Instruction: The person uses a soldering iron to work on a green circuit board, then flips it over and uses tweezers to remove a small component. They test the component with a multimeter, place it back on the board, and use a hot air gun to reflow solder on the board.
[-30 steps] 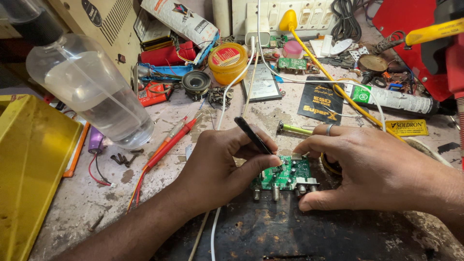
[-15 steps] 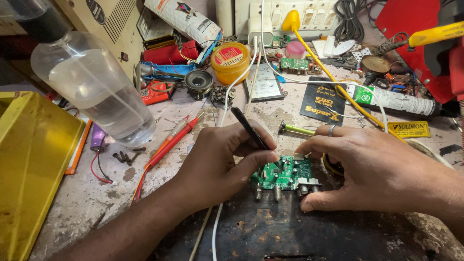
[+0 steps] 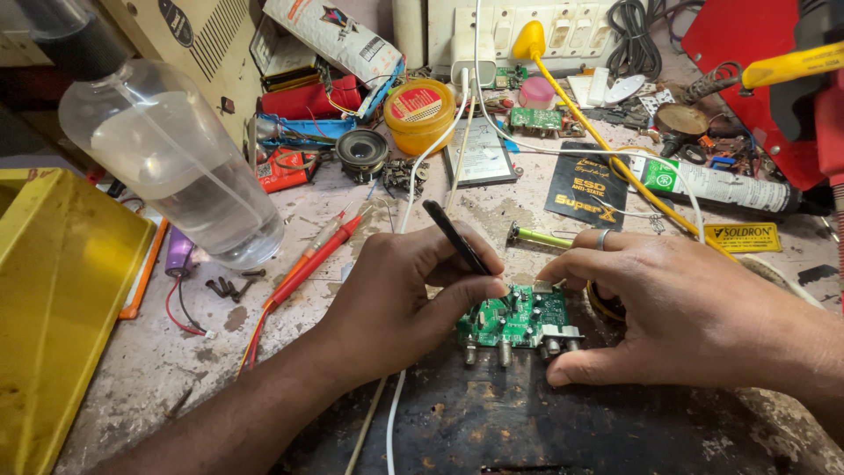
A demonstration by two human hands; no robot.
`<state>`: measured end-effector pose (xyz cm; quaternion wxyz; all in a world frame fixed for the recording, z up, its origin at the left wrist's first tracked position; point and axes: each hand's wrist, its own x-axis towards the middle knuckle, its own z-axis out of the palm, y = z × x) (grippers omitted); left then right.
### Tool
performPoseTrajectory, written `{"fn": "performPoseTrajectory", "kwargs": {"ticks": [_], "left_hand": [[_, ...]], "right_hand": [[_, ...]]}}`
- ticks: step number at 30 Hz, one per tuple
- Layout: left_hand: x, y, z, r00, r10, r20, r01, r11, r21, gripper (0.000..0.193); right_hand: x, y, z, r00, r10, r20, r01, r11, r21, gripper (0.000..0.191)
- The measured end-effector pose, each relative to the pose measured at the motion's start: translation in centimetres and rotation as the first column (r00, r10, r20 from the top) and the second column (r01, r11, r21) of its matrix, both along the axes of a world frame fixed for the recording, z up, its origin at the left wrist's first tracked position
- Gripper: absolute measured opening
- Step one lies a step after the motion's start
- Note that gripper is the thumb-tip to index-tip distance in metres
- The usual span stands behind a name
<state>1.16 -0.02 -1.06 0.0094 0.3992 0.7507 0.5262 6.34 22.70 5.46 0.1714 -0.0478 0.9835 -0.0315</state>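
Left hand (image 3: 400, 295) pinches a black tool (image 3: 457, 237), fingers curled tight round it like a pen, its lower end down at the top edge of the green circuit board (image 3: 519, 317); whether the tip touches the board, I cannot tell. Right hand (image 3: 686, 312) comes in from the other side, fingers bent and close together, fingertips on the board's right edge and thumb pressed under its right corner, a ring on one finger. The board lies flat on a dark, rust-spotted mat (image 3: 527, 422) at the front of the table, right between the two hands, its metal knobs pointing toward the camera.

Out from there: a white cable (image 3: 413, 176) runs up behind the left hand toward the wall sockets. Red probes (image 3: 321, 246) lie slantwise just left of that hand, with loose black screws (image 3: 224, 286) beyond them. Farther left, a clear plastic bottle (image 3: 176, 167) and a yellow bin (image 3: 53, 308). At the back, an orange tub (image 3: 419, 114) and a small round speaker (image 3: 362, 149). A yellow cable (image 3: 615, 167) crosses behind the right hand.
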Motion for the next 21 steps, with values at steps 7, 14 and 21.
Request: {"fn": "performPoseTrajectory", "kwargs": {"ticks": [7,14,21], "left_hand": [[-0.01,0.02,-0.07,1.0,0.019,0.012,-0.019,1.0,-0.021,0.017],[-0.05,0.07,-0.1,1.0,0.01,-0.003,-0.01,1.0,-0.021,0.017],[-0.02,0.06,-0.12,1.0,0.01,-0.017,-0.011,1.0,-0.028,0.018]], "right_hand": [[0.02,0.02,-0.11,1.0,-0.002,0.0,0.002,1.0,-0.004,0.088],[0.01,-0.01,-0.13,1.0,0.006,-0.009,-0.006,1.0,-0.001,0.088],[0.0,0.06,-0.18,1.0,0.006,-0.008,-0.006,1.0,-0.003,0.088]]}}
